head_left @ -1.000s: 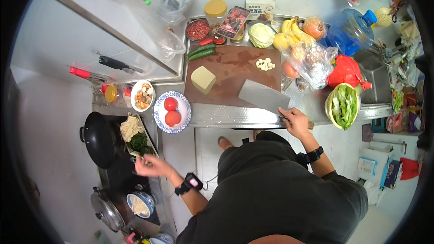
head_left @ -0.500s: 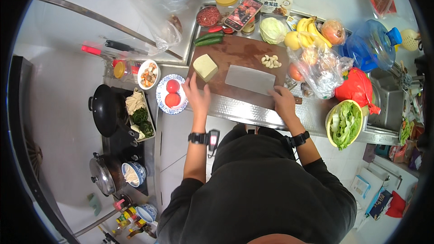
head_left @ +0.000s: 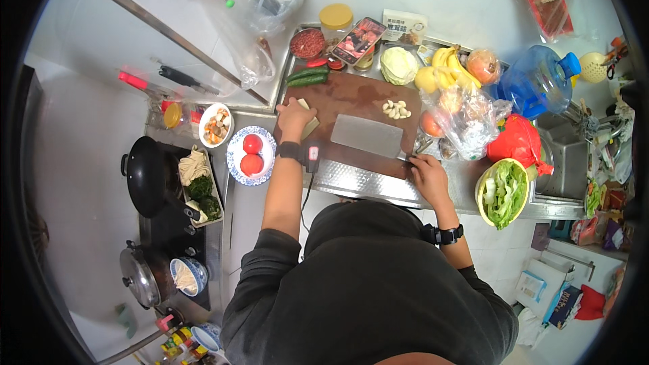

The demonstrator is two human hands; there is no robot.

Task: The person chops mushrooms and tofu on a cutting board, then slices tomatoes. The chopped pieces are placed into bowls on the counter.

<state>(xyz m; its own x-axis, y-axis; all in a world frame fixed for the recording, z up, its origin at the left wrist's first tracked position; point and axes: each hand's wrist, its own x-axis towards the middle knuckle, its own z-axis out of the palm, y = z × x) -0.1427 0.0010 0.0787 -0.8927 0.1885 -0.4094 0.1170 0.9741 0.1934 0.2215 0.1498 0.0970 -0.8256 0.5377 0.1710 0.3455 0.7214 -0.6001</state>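
My left hand [head_left: 295,122] is closed over a pale yellow block of tofu [head_left: 309,128] at the left end of the brown cutting board [head_left: 351,84], hiding most of it. A cleaver [head_left: 365,136] lies with its broad blade flat on the board. My right hand [head_left: 430,177] is at the cleaver's handle by the board's near right corner, its fingers curled round it and covering most of it. Peeled garlic cloves [head_left: 396,109] are heaped beyond the blade. Green cucumbers [head_left: 307,77] lie at the board's far left corner.
Left of the board stands a plate [head_left: 233,162] with two tomatoes [head_left: 251,154]. Behind are minced meat [head_left: 307,43], a phone [head_left: 359,40] and a cabbage [head_left: 399,65]. Bagged fruit [head_left: 466,118], a blue water jug [head_left: 537,84] and a lettuce basket [head_left: 481,199] are on the right.
My left hand has moved forward from beside the tofu onto it. My right hand has shifted slightly at the cleaver's handle, while the blade still lies flat. The whole view has shifted a little.
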